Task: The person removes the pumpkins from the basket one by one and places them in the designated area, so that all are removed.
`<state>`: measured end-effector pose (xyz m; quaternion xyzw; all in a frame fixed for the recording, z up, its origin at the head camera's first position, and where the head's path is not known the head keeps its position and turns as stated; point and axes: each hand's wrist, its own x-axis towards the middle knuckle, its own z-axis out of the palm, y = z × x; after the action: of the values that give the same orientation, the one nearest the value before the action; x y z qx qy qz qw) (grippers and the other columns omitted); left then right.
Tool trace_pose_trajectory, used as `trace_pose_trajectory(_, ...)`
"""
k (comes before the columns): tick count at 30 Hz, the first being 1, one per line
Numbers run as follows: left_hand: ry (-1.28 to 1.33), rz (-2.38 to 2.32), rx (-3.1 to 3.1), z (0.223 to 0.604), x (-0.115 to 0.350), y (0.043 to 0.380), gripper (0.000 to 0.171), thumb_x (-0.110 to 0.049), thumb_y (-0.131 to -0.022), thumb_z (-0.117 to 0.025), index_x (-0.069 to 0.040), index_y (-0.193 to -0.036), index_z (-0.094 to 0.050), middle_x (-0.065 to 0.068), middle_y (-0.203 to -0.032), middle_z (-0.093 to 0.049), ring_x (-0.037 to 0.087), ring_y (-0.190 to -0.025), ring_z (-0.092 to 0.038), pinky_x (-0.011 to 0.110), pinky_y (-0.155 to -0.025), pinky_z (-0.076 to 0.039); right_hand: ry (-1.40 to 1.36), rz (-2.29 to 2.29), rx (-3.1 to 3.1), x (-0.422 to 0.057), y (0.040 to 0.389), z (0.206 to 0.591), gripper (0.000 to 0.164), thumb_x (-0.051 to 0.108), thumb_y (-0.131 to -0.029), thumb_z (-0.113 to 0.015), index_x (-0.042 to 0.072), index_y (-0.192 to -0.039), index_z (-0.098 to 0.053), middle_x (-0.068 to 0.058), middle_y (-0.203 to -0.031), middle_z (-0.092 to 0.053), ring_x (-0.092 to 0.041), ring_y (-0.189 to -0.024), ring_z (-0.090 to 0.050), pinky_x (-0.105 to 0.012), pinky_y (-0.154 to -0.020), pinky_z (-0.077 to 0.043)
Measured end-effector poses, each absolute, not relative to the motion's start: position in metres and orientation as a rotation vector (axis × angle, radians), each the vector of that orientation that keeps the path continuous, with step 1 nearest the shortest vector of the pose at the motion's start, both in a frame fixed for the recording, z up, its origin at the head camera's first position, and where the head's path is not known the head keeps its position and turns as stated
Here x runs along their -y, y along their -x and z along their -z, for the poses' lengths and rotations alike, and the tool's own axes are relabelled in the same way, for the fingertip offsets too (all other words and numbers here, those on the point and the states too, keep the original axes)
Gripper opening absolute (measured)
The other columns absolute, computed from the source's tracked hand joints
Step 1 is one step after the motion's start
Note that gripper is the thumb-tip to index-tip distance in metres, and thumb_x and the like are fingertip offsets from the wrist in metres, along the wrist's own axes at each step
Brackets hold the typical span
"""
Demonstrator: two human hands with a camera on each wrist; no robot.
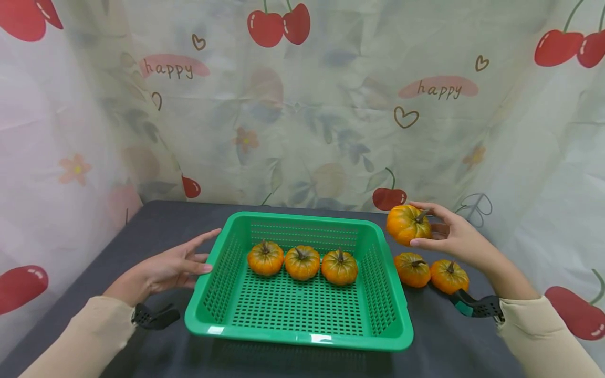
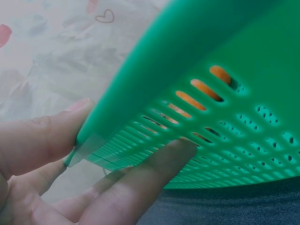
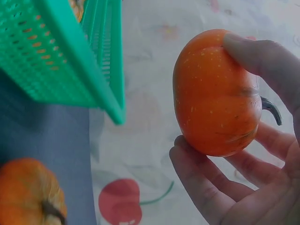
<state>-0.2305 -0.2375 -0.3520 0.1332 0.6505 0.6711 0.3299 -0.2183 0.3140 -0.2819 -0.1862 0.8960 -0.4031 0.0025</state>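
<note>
A small orange pumpkin (image 1: 406, 224) with a dark stem is held up by my right hand (image 1: 456, 233), the thumb on one side and fingers on the other. It hangs in the air beyond the basket's right rim. Three similar pumpkins stand in a row inside the green plastic basket (image 1: 298, 341): a left one (image 1: 266, 258), a middle one (image 1: 302, 263) and a right one (image 1: 340, 267). At the basket's left side, my left hand (image 1: 172, 264) touches the rim and outer wall with fairly straight fingers, as the left wrist view shows closely.
Two more pumpkins, a nearer-basket one (image 1: 413, 270) and an outer one (image 1: 450, 276), sit on the dark tabletop (image 1: 156, 226) right of the basket, below my right hand. A printed curtain (image 1: 302, 147) with cherries and hearts encloses the table's back and sides.
</note>
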Motion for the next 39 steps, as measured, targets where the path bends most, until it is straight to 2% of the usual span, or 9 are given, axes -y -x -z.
trace_pose_trajectory(3,-0.347,-1.755,-1.706,0.352,0.237,0.23,0.096,-0.001,-0.094,-0.059,-0.029,-0.156,0.01,0.028,-0.153,-0.029,0.033,-0.114,-0.062,0.053,-0.093,-0.051,0.555,1.243,-2.853,-0.323,0.216,0.286,0.07,0.025,-0.089,-0.072,0.02,-0.149,-0.036,-0.013,-0.15,-0.034,-0.004,-0.104,-0.061,-0.022,-0.08,-0.056)
trace_pose_trajectory(6,-0.348,-1.756,-1.708,0.352,0.237,0.231,0.096,-0.001,-0.094,-0.059,-0.029,-0.156,0.01,0.029,-0.153,-0.029,0.033,-0.114,-0.062,0.053,-0.093,-0.051,0.532,1.216,-2.9,-0.332,0.215,0.29,0.071,0.024,-0.089,-0.071,0.018,-0.15,-0.034,-0.016,-0.151,-0.032,-0.021,-0.112,-0.061,-0.017,-0.08,-0.054)
trace_pose_trajectory(9,-0.346,-1.756,-1.707,0.352,0.237,0.231,0.097,-0.002,-0.094,-0.059,-0.029,-0.155,0.01,0.029,-0.153,-0.028,0.033,-0.115,-0.062,0.053,-0.093,-0.052,0.527,1.231,-2.928,-0.342,0.213,0.294,0.071,0.02,-0.09,-0.07,0.015,-0.151,-0.033,-0.018,-0.148,-0.033,-0.046,-0.118,-0.054,-0.011,-0.08,-0.05)
trace_pose_trajectory(11,-0.346,-1.754,-1.709,0.352,0.237,0.231,0.096,-0.002,-0.094,-0.059,-0.029,-0.155,0.01,0.029,-0.153,-0.027,0.033,-0.115,-0.062,0.053,-0.093,-0.052,0.522,1.245,-2.943,-0.349,0.211,0.296,0.072,0.018,-0.09,-0.07,0.015,-0.151,-0.032,-0.019,-0.146,-0.032,-0.053,-0.12,-0.049,-0.007,-0.08,-0.047)
trace_pose_trajectory(13,-0.345,-1.752,-1.709,0.353,0.237,0.231,0.096,-0.002,-0.094,-0.059,-0.029,-0.155,0.01,0.029,-0.153,-0.026,0.033,-0.115,-0.062,0.053,-0.093,-0.052,0.502,1.229,-2.977,-0.356,0.209,0.298,0.071,0.018,-0.091,-0.069,0.016,-0.151,-0.033,-0.019,-0.145,-0.033,-0.054,-0.12,-0.048,-0.005,-0.079,-0.045)
trace_pose_trajectory(18,-0.338,-1.75,-1.7,0.353,0.238,0.231,0.096,-0.003,-0.095,-0.059,-0.03,-0.155,0.011,0.029,-0.154,-0.024,0.033,-0.116,-0.061,0.052,-0.094,-0.052,0.452,1.193,-3.034,-0.37,0.205,0.305,0.069,0.019,-0.091,-0.069,0.02,-0.151,-0.035,-0.013,-0.151,-0.031,-0.04,-0.119,-0.05,-0.003,-0.08,-0.044)
trace_pose_trajectory(25,-0.341,-1.751,-1.7,0.352,0.237,0.231,0.097,-0.003,-0.095,-0.059,-0.03,-0.155,0.011,0.03,-0.155,-0.021,0.033,-0.117,-0.061,0.053,-0.094,-0.051,0.382,1.24,-3.019,-0.39,0.199,0.313,0.073,0.018,-0.091,-0.068,0.022,-0.153,-0.03,-0.018,-0.15,-0.028,-0.055,-0.122,-0.04,-0.001,-0.077,-0.041)
trace_pose_trajectory(31,-0.339,-1.749,-1.705,0.353,0.236,0.231,0.097,-0.003,-0.094,-0.06,-0.03,-0.155,0.011,0.03,-0.155,-0.022,0.033,-0.117,-0.061,0.053,-0.094,-0.051,0.307,1.194,-3.051,-0.404,0.196,0.32,0.074,0.02,-0.091,-0.069,0.022,-0.154,-0.028,-0.024,-0.144,-0.029,-0.055,-0.119,-0.043,-0.003,-0.073,-0.043)
trace_pose_trajectory(39,-0.368,-1.734,-1.722,0.351,0.236,0.23,0.096,-0.004,-0.095,-0.058,-0.029,-0.155,0.013,0.031,-0.155,-0.019,0.031,-0.118,-0.06,0.053,-0.095,-0.051,0.201,1.129,-3.047,-0.418,0.192,0.327,0.074,0.026,-0.094,-0.065,0.023,-0.155,-0.024,-0.029,-0.145,-0.027,-0.055,-0.116,-0.048,-0.016,-0.07,-0.05)
